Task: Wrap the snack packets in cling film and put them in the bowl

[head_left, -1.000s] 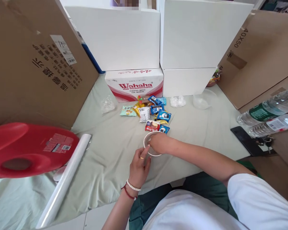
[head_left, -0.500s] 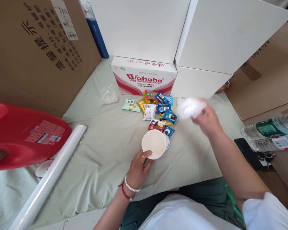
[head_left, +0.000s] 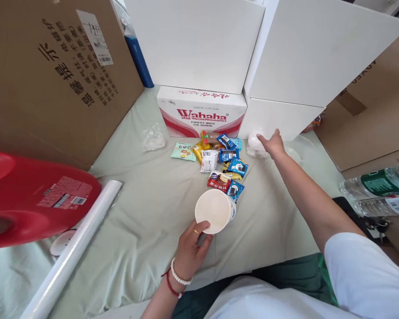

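My left hand grips the near edge of a white paper cup, tipped so its pale underside faces me. My right hand reaches far forward and rests on a crumpled white wad at the foot of the white boxes, fingers partly curled over it. Between the two hands lies a heap of small snack packets in blue, yellow, red and green on the pale green cloth.
A Wahaha water carton and white boxes stand behind. Cardboard boxes flank both sides. A red container and a clear film roll lie left. Water bottles, a dark phone and a clear bowl sit right.
My right hand lifted a white wad out of the cup, carried it forward and right, and now sets it down by the white boxes. My left hand tipped the cup over.
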The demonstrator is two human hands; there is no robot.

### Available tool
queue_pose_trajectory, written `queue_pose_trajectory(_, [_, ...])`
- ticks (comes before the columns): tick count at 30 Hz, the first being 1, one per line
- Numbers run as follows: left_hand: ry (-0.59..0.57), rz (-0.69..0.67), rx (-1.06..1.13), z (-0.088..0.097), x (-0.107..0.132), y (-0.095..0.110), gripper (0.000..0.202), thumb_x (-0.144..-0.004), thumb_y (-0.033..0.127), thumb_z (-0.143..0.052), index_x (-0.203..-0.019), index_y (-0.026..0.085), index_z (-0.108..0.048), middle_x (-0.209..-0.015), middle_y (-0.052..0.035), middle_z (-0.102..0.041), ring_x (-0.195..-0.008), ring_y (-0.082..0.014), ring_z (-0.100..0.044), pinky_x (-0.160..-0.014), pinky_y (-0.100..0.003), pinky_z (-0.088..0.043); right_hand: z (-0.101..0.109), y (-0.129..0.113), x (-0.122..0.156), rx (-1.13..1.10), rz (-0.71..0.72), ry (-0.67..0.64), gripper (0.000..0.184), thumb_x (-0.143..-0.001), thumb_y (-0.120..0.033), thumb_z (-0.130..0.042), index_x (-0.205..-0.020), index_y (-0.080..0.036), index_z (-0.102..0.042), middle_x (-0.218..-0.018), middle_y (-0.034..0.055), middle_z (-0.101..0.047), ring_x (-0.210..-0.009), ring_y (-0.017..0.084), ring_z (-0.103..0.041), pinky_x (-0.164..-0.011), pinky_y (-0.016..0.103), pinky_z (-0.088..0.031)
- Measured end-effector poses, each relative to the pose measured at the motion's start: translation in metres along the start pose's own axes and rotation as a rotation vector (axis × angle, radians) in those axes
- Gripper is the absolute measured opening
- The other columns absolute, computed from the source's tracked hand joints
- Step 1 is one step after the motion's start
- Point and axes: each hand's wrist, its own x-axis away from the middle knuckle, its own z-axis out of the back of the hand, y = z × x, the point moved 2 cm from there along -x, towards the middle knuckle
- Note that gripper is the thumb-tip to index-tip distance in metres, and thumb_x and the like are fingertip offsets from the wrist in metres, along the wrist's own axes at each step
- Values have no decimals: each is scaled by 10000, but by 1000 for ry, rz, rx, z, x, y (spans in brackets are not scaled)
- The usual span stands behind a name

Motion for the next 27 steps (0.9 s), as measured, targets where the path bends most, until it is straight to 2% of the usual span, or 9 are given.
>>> queue_pose_trajectory(3, [-31, 66, -4, 3, -6, 14, 29, -950, 225, -615, -966, 222, -640, -775, 20, -654, -619, -99, -600, -578, -197, -480, 46, -6, 69, -34, 259, 68, 547, -971, -460, -596, -1426, -162, -530, -1438, 207, -558, -1227, 291, -606, -992, 420, -519])
queue_pose_trajectory(6, [-154, 112, 47, -3, -16, 33, 104, -964, 274, -611, -885, 212, -641, -720, 22, -629, -577, -94, -555, -556, -205, -450, 71, -14, 168, -106, 853, -363, 460, -985, -391, -606, -1415, -235, -561, -1488, 162, -545, -1201, 240, -633, -934, 355, -555])
queue_pose_trajectory(9, [-340, 82, 120, -11, -25, 50, 141, -967, 343, -620, -933, 215, -667, -776, -8, -670, -627, -117, -598, -595, -237, -483, 78, -5, 243, -50, 1103, -609, 354, -1011, -256, -551, -1362, -245, -595, -1361, 144, -643, -974, 187, -709, -786, 304, -584])
queue_pose_trajectory(12, [-415, 34, 211, -9, -41, 46, 368, -939, 474, -654, -1231, 250, -642, -945, -61, -719, -729, -177, -662, -657, -314, -556, 74, 14, 265, -85, 1004, -530, 272, -1014, -132, -460, -1189, -218, -649, -1089, 101, -725, -827, 158, -719, -679, 251, -575])
queue_pose_trajectory(14, [-209, 106, 181, 7, -68, 22, 461, -962, 520, -592, -1345, 263, -574, -1030, -87, -717, -801, -206, -689, -700, -362, -594, 75, 30, 264, -134, 884, -433, 239, -1005, -117, -472, -1117, -224, -654, -1041, 84, -719, -843, 152, -728, -695, 230, -581])
queue_pose_trajectory(16, [206, 284, -96, 34, -107, -18, 381, -993, 496, -530, -1256, 230, -600, -1039, -98, -699, -930, -230, -691, -813, -416, -600, 80, 47, 260, -152, 778, -315, 178, -993, -160, -546, -1109, -235, -659, -1051, 77, -713, -881, 161, -738, -724, 223, -590])
queue_pose_trajectory(18, [374, 366, -271, 59, -156, -64, 470, -956, 395, -616, -1342, 138, -539, -1344, -196, -588, -1258, -289, -573, -1066, -533, -488, 87, 62, 259, -140, 698, -211, 151, -978, -206, -600, -1105, -250, -667, -1041, 65, -712, -864, 167, -743, -713, 221, -594])
queue_pose_trajectory(22, [319, 503, -534, 90, -236, -138, 611, -802, 378, -825, -1260, 54, -584, -1522, -232, -467, -1493, -383, -293, -1209, -687, -237, 98, 80, 263, -113, 654, -160, 203, -981, -222, -593, -1169, -264, -658, -1060, 62, -716, -874, 177, -749, -721, 230, -603])
queue_pose_trajectory(27, [206, 579, -544, 93, -245, -149, 277, -957, 374, -612, -904, 103, -637, -1040, -72, -713, -1145, -277, -635, -1091, -544, -467, 113, 89, 268, -125, 563, -125, 253, -980, -159, -571, -1199, -274, -625, -1065, 70, -707, -902, 183, -739, -741, 256, -608])
